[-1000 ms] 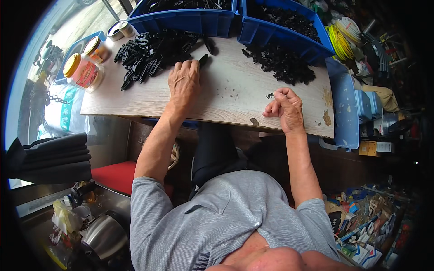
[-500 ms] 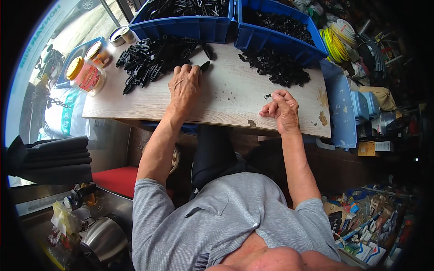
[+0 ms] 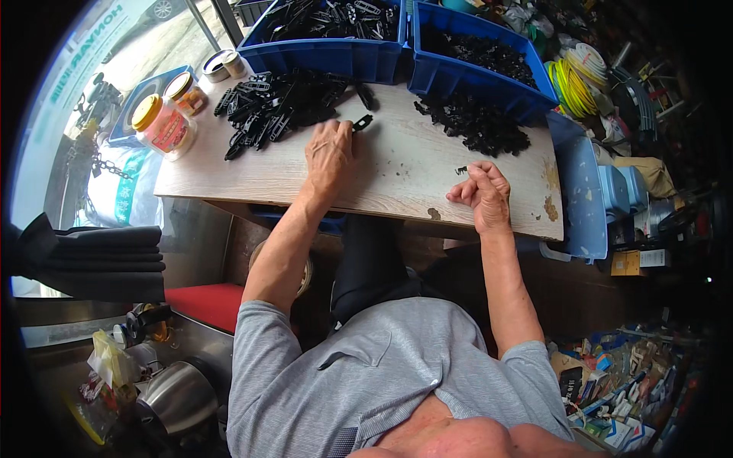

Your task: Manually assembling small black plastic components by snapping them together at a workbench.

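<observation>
My left hand (image 3: 330, 156) is closed on a long black plastic part (image 3: 363, 122), whose slotted end sticks out past the fingertips to the right. Just beyond that hand lies a loose pile of similar long black parts (image 3: 267, 111). My right hand (image 3: 489, 200) pinches a small black plastic clip (image 3: 461, 171) between thumb and forefinger, above the table's front right. Farther back, a heap of small black pieces (image 3: 481, 126) spreads over the wooden table (image 3: 389, 179). The two held pieces are apart from each other.
Two blue bins, one of long parts (image 3: 328, 59) and one of small pieces (image 3: 473, 85), stand along the back. Jars (image 3: 164, 126) sit at the left edge. A pale blue container (image 3: 584, 191) adjoins the table's right side.
The whole view has shifted slightly. In my left hand, the long black part now shows more clearly, tilted up and out to the right. My right hand still pinches the clip.
</observation>
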Demonstrator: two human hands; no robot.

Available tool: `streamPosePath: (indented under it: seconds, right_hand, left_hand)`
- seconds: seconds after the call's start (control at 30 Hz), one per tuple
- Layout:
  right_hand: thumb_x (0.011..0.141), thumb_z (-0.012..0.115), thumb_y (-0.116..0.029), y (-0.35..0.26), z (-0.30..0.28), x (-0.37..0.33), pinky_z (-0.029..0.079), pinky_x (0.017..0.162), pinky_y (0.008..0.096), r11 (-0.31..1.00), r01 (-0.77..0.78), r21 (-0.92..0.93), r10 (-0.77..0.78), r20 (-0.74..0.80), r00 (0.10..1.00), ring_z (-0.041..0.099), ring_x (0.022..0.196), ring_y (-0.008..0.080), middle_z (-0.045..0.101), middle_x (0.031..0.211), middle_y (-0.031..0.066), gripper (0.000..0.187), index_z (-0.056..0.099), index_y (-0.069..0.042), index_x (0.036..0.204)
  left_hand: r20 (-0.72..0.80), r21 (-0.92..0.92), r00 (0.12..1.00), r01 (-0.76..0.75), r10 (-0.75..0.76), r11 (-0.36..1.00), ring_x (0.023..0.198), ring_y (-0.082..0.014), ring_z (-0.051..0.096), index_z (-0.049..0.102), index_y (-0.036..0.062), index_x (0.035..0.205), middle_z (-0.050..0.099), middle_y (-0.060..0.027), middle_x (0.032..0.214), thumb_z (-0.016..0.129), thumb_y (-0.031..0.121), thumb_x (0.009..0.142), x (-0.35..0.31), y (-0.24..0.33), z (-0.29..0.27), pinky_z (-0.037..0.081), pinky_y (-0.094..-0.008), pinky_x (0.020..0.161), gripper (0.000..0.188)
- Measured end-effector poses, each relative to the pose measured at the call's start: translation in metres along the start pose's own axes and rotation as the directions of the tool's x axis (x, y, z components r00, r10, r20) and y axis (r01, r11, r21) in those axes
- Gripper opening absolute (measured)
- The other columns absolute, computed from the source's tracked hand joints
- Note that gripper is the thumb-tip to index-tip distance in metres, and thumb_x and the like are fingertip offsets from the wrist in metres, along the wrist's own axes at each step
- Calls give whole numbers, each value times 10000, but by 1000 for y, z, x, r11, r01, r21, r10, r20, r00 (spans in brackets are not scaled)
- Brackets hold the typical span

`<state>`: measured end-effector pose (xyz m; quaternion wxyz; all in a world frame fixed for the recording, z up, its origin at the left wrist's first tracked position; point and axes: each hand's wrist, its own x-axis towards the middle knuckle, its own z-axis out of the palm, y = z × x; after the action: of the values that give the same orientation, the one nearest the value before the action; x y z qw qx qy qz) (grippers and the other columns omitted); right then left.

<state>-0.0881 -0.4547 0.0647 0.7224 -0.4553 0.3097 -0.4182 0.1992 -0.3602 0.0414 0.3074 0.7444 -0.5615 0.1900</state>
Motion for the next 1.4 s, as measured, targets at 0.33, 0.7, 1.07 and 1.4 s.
streamPosePath:
  seconds: [0.33,0.7,1.07,1.4]
  right_hand:
    - [902,722,-183,2,16,-5,570,612,335,992,55,114,-64,84,994,621,558,155,588,595,20,127,664,-93,971]
    - [897,734,-106,4,8,-9,549,828,272,983,-84,164,62,138,989,643,822,99,686,914,0,123,686,-73,1005]
    - [915,713,-114,2,16,-12,557,618,251,984,-139,115,131,73,989,618,628,102,673,838,15,125,652,-73,1016]
    - [937,663,-351,-10,13,-8,552,467,308,940,-224,-256,259,112,959,510,486,88,524,622,-12,281,618,-80,882]
  left_hand:
    - [576,-812,787,581,-221,-51,676,-78,624,653,-7,1103,668,-30,856,716,75,902,-38,118,-5,515,-212,571,226]
    - [663,-747,744,648,-88,-149,645,-103,639,654,-34,1061,704,-62,838,701,97,912,-31,137,1,544,-251,578,204]
    - [784,-617,605,737,-139,-275,637,-101,642,661,-24,998,690,-61,808,692,142,925,-20,138,-6,549,-251,577,184]
    - [763,-646,602,700,-236,-304,611,-103,617,676,-17,931,673,-78,787,682,105,903,-21,139,-12,546,-238,573,126]
